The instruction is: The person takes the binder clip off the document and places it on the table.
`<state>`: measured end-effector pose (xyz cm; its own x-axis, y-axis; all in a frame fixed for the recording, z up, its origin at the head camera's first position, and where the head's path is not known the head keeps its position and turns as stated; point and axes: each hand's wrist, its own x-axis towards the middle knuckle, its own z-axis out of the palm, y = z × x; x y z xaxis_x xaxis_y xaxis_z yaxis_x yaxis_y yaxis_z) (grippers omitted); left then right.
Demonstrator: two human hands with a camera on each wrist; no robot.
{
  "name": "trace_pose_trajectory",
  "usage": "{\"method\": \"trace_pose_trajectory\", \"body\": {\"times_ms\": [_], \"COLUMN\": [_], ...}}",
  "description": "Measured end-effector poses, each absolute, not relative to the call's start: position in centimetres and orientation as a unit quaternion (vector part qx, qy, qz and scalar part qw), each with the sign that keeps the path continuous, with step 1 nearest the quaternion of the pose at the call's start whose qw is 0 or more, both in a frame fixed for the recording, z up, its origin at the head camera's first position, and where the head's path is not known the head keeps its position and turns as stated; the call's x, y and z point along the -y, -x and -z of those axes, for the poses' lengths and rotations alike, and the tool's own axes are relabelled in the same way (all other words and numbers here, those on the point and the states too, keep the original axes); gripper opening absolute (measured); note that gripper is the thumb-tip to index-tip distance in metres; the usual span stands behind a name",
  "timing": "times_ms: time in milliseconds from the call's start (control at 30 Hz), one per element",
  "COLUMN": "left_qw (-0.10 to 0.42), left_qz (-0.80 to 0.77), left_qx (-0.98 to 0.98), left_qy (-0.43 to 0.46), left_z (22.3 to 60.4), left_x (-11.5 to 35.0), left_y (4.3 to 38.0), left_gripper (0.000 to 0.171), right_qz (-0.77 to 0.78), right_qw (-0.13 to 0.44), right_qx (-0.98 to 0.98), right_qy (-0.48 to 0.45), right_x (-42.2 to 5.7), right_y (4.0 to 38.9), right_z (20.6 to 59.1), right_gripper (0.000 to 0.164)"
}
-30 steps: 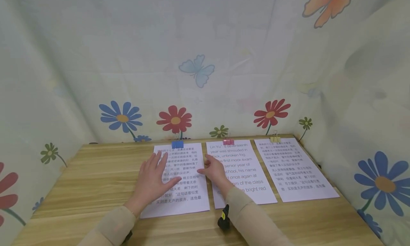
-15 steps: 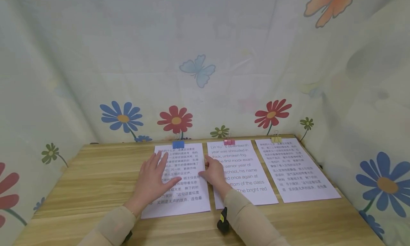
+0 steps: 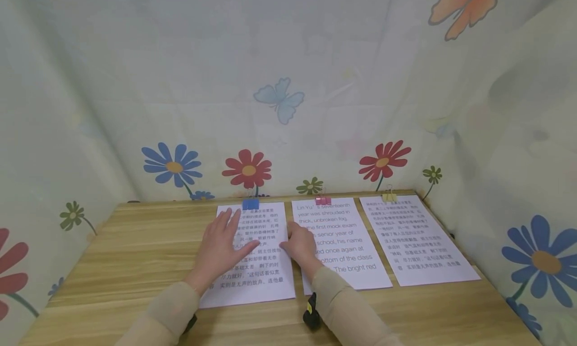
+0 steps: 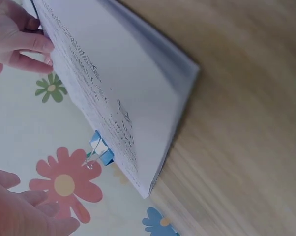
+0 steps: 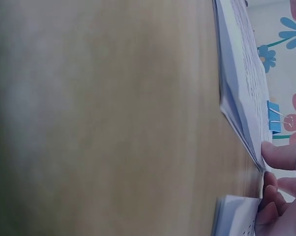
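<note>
A stack of printed sheets (image 3: pixel 266 273) with a blue binder clip (image 3: pixel 250 204) at its top edge lies on the wooden table. My right hand (image 3: pixel 300 243) pinches the stack's right edge; in the right wrist view the thumb (image 5: pixel 281 156) lies on top and the curled fingers sit at the edge below it. Over the left part of the same stack is my left hand (image 3: pixel 220 246), fingers straight and thumb spread. The left wrist view shows the left hand (image 4: pixel 20 211) apart from the paper, beyond the clip.
To the right lie a stack of English text (image 3: pixel 356 246) with a pink binder clip (image 3: pixel 323 201) and another stack (image 3: pixel 419 241) with a yellow binder clip (image 3: pixel 389 197). A flower-printed cloth (image 3: pixel 180 95) encloses the wooden table (image 3: pixel 112 266) at the back and sides.
My left hand has shifted slightly up and to the right over the paper. My right hand's fingers have drawn closer together at the stack's right edge. The stacks stay where they were.
</note>
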<state>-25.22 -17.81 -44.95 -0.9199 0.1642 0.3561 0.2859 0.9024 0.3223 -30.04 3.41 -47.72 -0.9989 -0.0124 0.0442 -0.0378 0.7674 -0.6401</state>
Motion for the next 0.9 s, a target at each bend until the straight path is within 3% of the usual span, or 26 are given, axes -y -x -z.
{"method": "trace_pose_trajectory", "body": {"times_ms": [200,633,900], "left_qw": [0.156,0.162,0.152], "left_qz": [0.195,0.192,0.196], "left_qx": [0.961,0.961,0.962], "left_qy": [0.116,0.115,0.111], "left_z": [44.96,45.04,44.81], "left_x": [17.87,18.15,18.21], "left_y": [25.33,25.53,25.47], "left_gripper": [0.1,0.096,0.096], "right_qz": [-0.351,-0.401,-0.443], "right_qw": [0.023,0.036,0.055], "right_qx": [0.936,0.915,0.895], "right_qy": [-0.007,0.004,0.011], "right_x": [-3.43,-3.35,-3.02], "right_y": [29.96,30.09,29.98], "right_z": [47.65,47.94,47.6], "right_gripper": [0.065,0.023,0.014]}}
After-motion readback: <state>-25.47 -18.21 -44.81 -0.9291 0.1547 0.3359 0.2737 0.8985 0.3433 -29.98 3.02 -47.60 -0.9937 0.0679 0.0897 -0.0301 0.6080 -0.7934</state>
